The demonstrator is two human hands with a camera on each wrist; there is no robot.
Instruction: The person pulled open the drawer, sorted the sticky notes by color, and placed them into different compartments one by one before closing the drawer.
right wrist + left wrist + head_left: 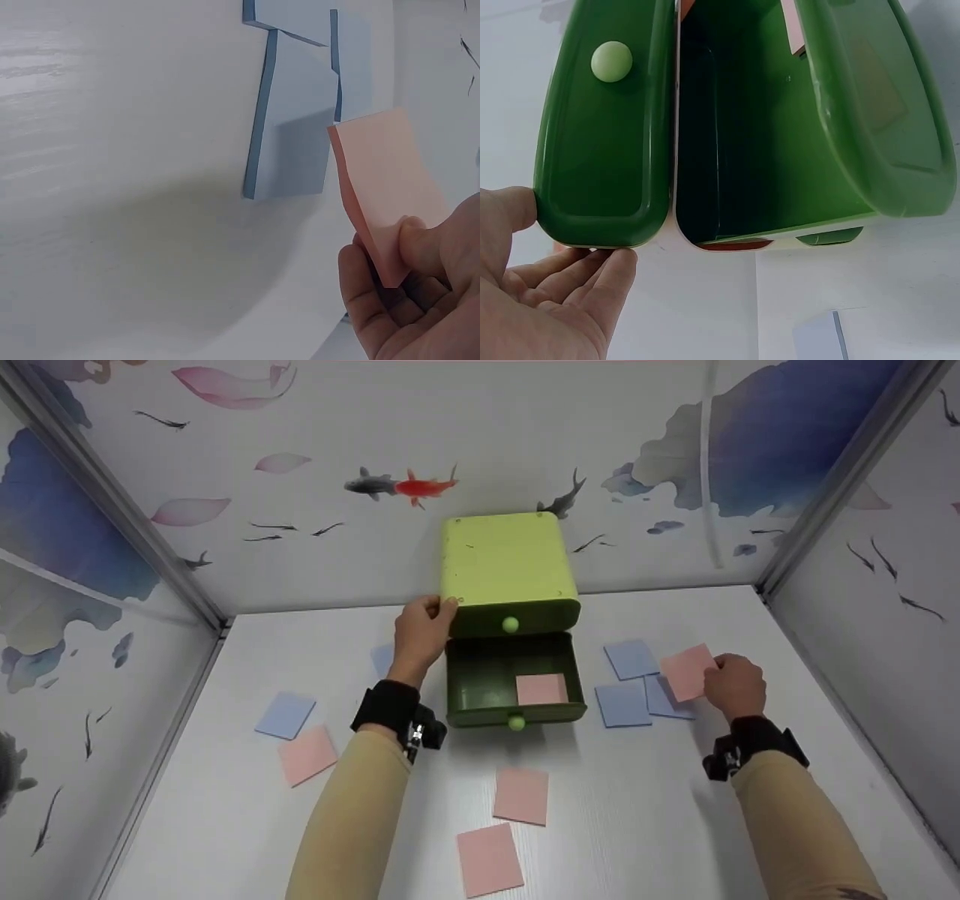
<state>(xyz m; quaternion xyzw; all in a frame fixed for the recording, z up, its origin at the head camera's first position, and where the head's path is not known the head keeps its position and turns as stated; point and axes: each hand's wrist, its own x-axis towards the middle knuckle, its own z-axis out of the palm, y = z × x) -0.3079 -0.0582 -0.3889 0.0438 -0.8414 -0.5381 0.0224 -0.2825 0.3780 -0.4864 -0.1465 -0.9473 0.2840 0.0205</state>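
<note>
A small green cabinet [508,559] with two drawers stands against the back wall. My left hand [421,636] holds its upper left front corner, thumb on the top and fingers along the side. The upper drawer [604,142] is closed, with a round light-green knob. The lower drawer [480,715] is pulled out and has a pink sticky note pad [541,688] inside. On the right, my right hand [735,686] pinches another pink sticky note pad [386,165] by its edge. That pad is raised above several blue sticky note pads [622,705].
Two pink pads [521,796] lie on the white table in front of the drawer. At the left are a blue pad [286,715] and a pink pad [308,756]. Another blue pad [382,658] is partly hidden behind my left hand. Printed walls [870,585] enclose the table.
</note>
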